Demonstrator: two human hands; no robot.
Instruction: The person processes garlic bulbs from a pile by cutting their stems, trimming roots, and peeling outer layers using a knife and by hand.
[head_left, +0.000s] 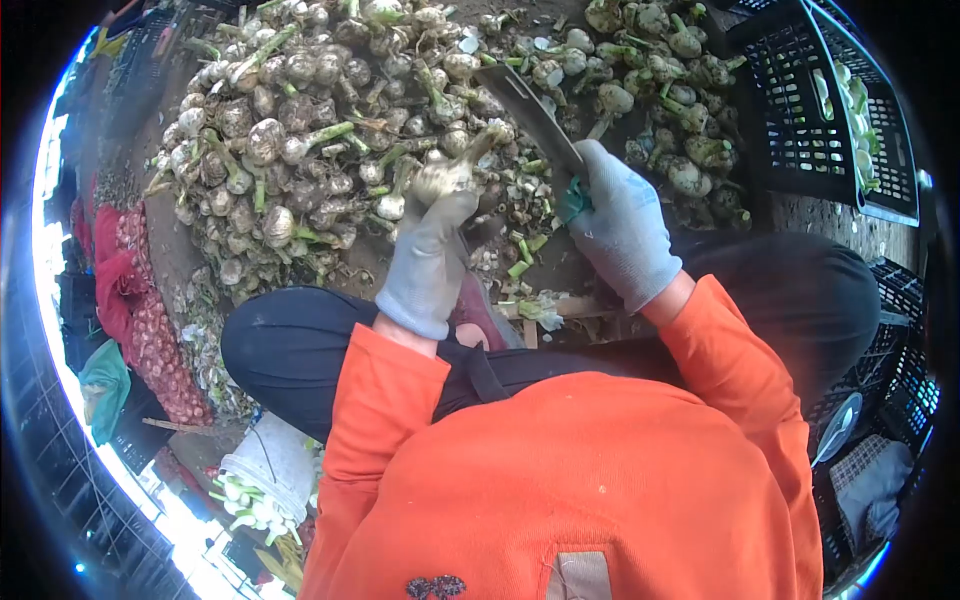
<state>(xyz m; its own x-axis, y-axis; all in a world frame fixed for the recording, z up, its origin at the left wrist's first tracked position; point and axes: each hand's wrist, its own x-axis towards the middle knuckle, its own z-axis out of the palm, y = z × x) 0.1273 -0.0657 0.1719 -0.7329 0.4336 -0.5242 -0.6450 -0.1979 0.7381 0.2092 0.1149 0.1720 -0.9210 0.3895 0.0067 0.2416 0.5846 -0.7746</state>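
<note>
My left hand [425,255], in a pale work glove, is closed around a garlic bulb [440,182] whose cut stalk angles up to the right. In my gloved right hand [622,222] is a knife [535,115] with a broad dark blade, its tip pointing up and left. Green wrapping shows at the knife's handle. The blade is apart from the bulb, to its right. Beyond both hands spreads a large heap of garlic bulbs [300,150], many with short green stalks. Cut stalk pieces [522,255] lie on the ground between my hands.
A black plastic crate [800,110] with pale green pieces stands at the far right. Red net sacks [160,340] of bulbs lie at the left. Near my left knee, a white bucket [272,460] lies tipped beside cut stalks. More black crates [900,330] are at the right edge.
</note>
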